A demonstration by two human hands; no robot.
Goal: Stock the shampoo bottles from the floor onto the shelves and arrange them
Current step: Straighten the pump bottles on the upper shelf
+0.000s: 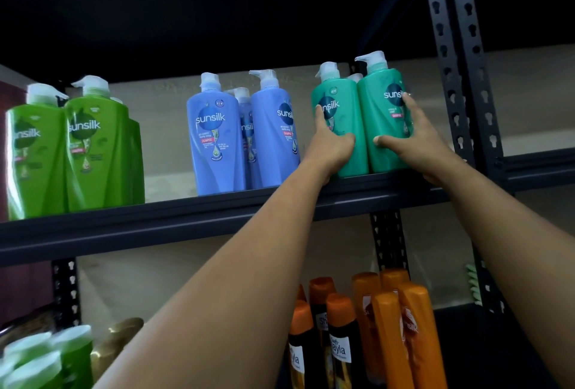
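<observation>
Two teal Sunsilk pump bottles stand side by side at the right end of the upper shelf [217, 211]. My left hand [329, 146] grips the left teal bottle [342, 102], thumb on its front and fingers round its left side. My right hand [413, 136] grips the right teal bottle [381, 108], thumb across its lower front and fingers along its right side. A third teal pump top peeks out behind them. Left of these stand several blue Sunsilk bottles [214, 140], and light green Sunsilk bottles [93, 146] stand at the far left.
A dark perforated upright [451, 56] rises just right of the teal bottles. The lower shelf carries orange bottles [404, 326] and black-and-orange bottles [339, 342] on the right, and green white-capped bottles [46, 360] at the bottom left. Gaps separate the colour groups.
</observation>
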